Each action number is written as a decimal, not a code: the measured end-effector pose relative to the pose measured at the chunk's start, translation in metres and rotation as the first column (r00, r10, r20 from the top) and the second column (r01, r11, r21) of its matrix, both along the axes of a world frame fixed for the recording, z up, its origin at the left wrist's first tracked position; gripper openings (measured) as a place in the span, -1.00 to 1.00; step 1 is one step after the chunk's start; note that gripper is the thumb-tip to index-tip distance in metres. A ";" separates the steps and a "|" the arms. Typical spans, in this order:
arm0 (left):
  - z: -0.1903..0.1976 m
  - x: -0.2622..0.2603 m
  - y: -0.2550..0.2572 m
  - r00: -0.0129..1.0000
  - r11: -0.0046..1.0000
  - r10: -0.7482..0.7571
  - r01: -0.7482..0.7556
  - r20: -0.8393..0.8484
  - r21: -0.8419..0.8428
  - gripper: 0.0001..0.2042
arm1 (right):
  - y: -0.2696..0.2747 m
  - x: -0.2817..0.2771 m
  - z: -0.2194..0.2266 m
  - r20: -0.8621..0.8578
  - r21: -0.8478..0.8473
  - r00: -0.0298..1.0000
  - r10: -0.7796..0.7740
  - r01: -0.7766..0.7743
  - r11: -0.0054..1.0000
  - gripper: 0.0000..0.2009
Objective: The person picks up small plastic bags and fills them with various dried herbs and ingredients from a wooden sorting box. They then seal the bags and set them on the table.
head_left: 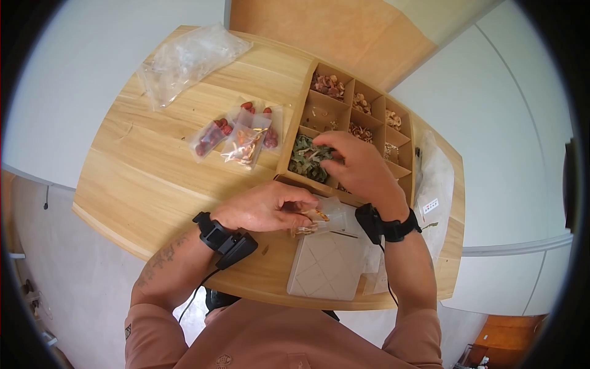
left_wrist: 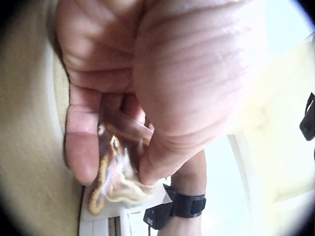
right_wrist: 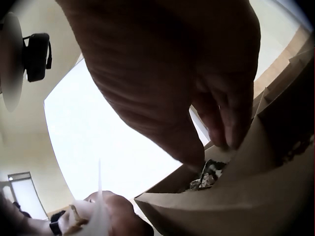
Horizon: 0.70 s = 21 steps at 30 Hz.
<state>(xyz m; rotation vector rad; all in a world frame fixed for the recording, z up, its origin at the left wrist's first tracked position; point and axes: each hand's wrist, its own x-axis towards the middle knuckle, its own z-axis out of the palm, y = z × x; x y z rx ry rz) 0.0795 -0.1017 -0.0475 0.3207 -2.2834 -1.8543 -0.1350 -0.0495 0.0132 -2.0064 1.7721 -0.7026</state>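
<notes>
My left hand (head_left: 265, 206) grips a small clear pouch (left_wrist: 125, 189) with pale, brown-edged dried slices inside, over the table's near side. In the left wrist view, thumb and fingers close on the pouch from both sides. My right hand (head_left: 362, 165) reaches into the near-left compartment of a cardboard box (head_left: 296, 179), at the dried green leaves (head_left: 305, 161). Its thumb and fingers are spread apart over these leaves in the head view. From the right wrist, the thumb tip is right at some leaves (right_wrist: 209, 174) beside the compartment wall.
Other box compartments hold dried pieces (head_left: 329, 86). Left of the box lie several filled pouches, one with red dates (head_left: 212, 136) and one with dried slices (head_left: 246, 146). A large plastic bag (head_left: 190, 58) lies far left, another (head_left: 435, 184) right. A pale square tile (head_left: 326, 267) sits near me.
</notes>
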 end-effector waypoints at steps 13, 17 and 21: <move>-0.004 0.001 -0.001 1.000 1.000 -0.011 0.011 -0.007 -0.024 -0.66 | -0.024 0.001 -0.021 -0.148 0.083 0.970 0.192 -0.181 0.980 -0.66; -0.006 0.000 -0.001 1.000 0.998 -0.009 0.008 -0.017 -0.057 -0.66 | -0.020 0.000 -0.007 -0.078 0.050 0.989 0.126 -0.122 0.991 -0.76; -0.007 0.000 -0.001 1.000 0.999 -0.012 0.011 -0.026 -0.041 -0.66 | -0.012 0.002 0.022 0.019 0.071 1.000 -0.012 0.010 0.997 -0.78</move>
